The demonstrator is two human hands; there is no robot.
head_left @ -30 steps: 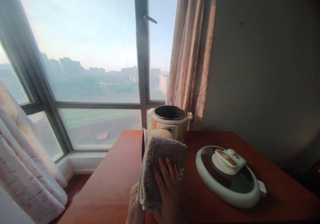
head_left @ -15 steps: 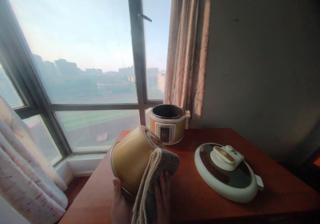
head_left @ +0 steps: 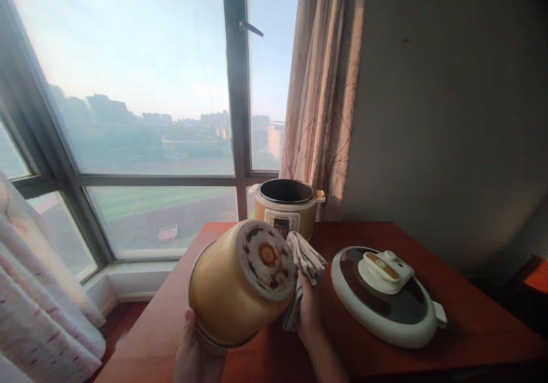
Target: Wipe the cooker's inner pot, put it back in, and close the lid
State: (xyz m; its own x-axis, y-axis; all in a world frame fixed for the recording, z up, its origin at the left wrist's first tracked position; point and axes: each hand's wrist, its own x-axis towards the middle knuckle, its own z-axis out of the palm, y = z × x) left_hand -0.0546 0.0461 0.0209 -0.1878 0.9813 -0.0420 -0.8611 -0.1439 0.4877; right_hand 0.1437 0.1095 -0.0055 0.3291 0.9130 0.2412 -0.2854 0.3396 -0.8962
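Note:
A gold inner pot (head_left: 226,291) is tilted on its side above the table, its stained, brown-marked base facing up and to the right. My left hand (head_left: 194,343) grips the pot by its rim at the lower left, thumb on the outside. My right hand (head_left: 306,309) is closed round a bunched grey and cream cloth (head_left: 306,260), held against or very near the right edge of the pot's base. Behind the pot stands the gold and white electric cooker body (head_left: 286,206), open at the top, its control panel partly covered by the pot and cloth.
The round white cooker lid (head_left: 385,297) with a dark centre and a handle lies at the right of the red-brown table (head_left: 475,337). A large window (head_left: 158,132) is at the left and behind, with curtains (head_left: 321,97) beside it.
The pot has turned so its base shows more fully. My right hand and the cloth have moved from the pot's near side to the right of its base, and the cloth is now bunched.

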